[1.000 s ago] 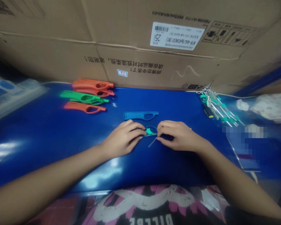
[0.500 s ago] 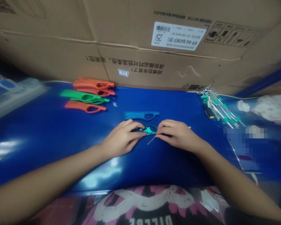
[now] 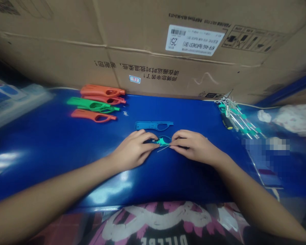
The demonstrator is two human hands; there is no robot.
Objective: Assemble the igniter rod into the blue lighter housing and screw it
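My left hand point(image 3: 136, 149) is closed, thumb and fingers pinching the left side of a small assembly. In it a green trigger-like piece point(image 3: 163, 141) sits within a blue lighter-handle shell point(image 3: 165, 137), mostly hidden by my hands. At its right end my right hand point(image 3: 191, 146) is also closed, fingertips on a thin pale tube or wire point(image 3: 163, 149) that sticks out down and to the left. Just beyond my hands lies another blue half shell point(image 3: 142, 125), hollow side up, with a finger opening at its right.
Several orange point(image 3: 91, 116) and green lighter handles point(image 3: 84, 103) lie at the back left on the blue table point(image 3: 66, 149). At the right are metal rods with green parts point(image 3: 241, 117) and a black-and-yellow tool handle point(image 3: 226, 121). A large cardboard box point(image 3: 142, 41) stands behind.
The free end of the thin tube has swung up and left, closer to the green piece. Both hands stay in nearly the same place.
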